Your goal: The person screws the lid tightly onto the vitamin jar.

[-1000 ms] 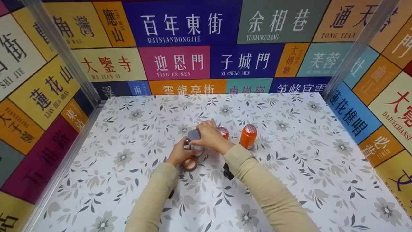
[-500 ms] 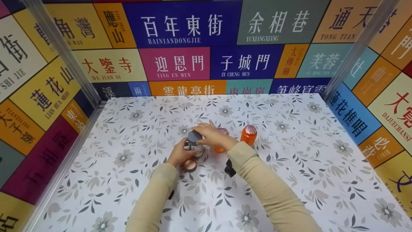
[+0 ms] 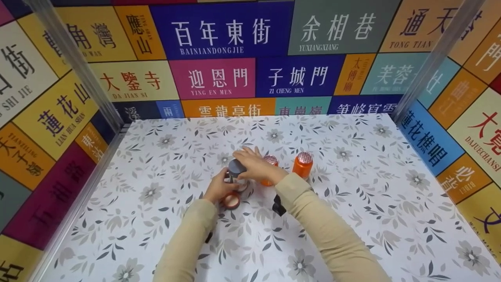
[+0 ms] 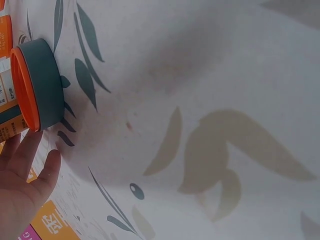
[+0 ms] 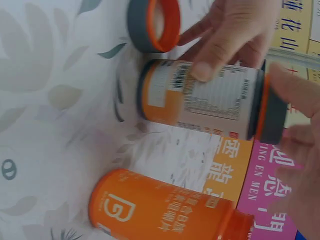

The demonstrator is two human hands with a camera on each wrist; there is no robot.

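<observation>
My left hand (image 3: 220,187) holds the body of an upright bottle (image 5: 205,97), its label white and orange with a barcode. The thumb lies across the label in the right wrist view. Over the top, my right hand (image 3: 256,164) grips the bottle's dark grey lid (image 3: 236,167), which has an orange lower edge in the right wrist view. Beside the left hand a loose grey lid (image 4: 46,84) with an orange inside rests on the table. An orange bottle (image 3: 269,181) with a silvery top stands just behind the right hand, partly hidden by it.
A second orange bottle (image 3: 303,164) with a silvery top stands further right. The table (image 3: 156,235) has a white cover with grey leaves and flowers. Panels of coloured signs (image 3: 219,35) wall in the back and both sides.
My right hand has turned a little on the grey lid, and its forearm has shifted slightly right, uncovering more of the nearer orange bottle. The left hand has stayed on the bottle.
</observation>
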